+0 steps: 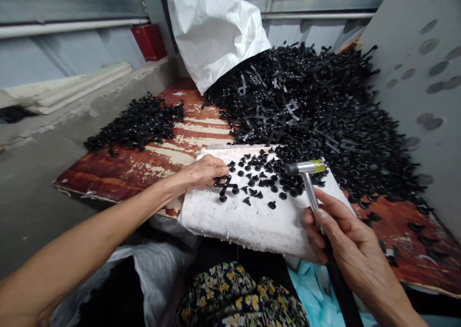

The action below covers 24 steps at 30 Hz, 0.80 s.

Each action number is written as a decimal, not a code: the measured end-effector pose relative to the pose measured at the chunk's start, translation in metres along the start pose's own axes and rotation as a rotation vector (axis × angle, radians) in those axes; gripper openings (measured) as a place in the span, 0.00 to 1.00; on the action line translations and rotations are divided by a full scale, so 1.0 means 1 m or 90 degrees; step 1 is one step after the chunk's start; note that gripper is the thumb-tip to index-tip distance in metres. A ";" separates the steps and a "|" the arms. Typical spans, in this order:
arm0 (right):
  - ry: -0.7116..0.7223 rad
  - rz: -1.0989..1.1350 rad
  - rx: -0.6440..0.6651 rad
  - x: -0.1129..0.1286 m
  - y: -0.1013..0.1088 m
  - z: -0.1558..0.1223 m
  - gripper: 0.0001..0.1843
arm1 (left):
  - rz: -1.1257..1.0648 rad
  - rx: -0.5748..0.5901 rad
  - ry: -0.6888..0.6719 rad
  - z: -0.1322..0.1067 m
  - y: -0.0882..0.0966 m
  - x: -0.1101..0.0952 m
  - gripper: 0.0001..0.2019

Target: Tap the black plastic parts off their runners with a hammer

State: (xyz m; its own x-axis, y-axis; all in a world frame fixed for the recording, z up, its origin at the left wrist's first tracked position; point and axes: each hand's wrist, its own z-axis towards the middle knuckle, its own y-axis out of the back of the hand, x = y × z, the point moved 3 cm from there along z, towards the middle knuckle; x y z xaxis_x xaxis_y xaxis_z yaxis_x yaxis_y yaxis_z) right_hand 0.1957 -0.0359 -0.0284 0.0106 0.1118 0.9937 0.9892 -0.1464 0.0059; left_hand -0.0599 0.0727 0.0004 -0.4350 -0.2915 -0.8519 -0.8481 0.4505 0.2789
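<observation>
My left hand (201, 173) rests on a white padded block (252, 221), its fingers pinched on a black cross-shaped plastic part (226, 185). Several small black mushroom-shaped studs (266, 171) lie scattered on the block just right of it. My right hand (345, 250) is wrapped round the black handle of a small metal hammer (306, 168). The hammer head, with a yellow tip, hovers over the studs at the block's right side.
A large heap of black plastic parts (324, 111) spills from a white sack (212, 29) behind the block. A smaller black pile (137, 123) lies at left on the worn red board (144, 168). A grey panel (421, 101) stands at right. Floral cloth (237, 298) covers my lap.
</observation>
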 end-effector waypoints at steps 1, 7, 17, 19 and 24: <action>0.000 -0.002 0.000 0.000 0.000 0.000 0.27 | 0.005 0.004 -0.009 0.001 0.001 0.002 0.11; -0.008 -0.028 -0.009 -0.002 0.002 -0.002 0.27 | 0.045 0.000 -0.042 0.004 0.002 0.008 0.14; 0.142 -0.286 0.030 0.007 0.002 0.002 0.24 | 0.211 -0.028 -0.054 0.003 0.004 -0.007 0.15; 0.235 -0.374 0.073 0.016 -0.008 0.006 0.23 | 0.206 -0.012 -0.052 0.005 0.005 -0.004 0.15; 0.488 -0.482 0.139 0.039 -0.043 0.022 0.28 | 0.199 0.011 -0.051 0.012 0.008 0.001 0.12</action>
State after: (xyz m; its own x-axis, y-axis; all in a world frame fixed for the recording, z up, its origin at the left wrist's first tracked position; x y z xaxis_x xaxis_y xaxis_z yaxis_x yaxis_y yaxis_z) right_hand 0.1568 -0.0041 0.0080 -0.6289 -0.5518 0.5478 0.7065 -0.1113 0.6989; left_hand -0.0636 0.0865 -0.0041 -0.6478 -0.0696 -0.7586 -0.6718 0.5217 0.5258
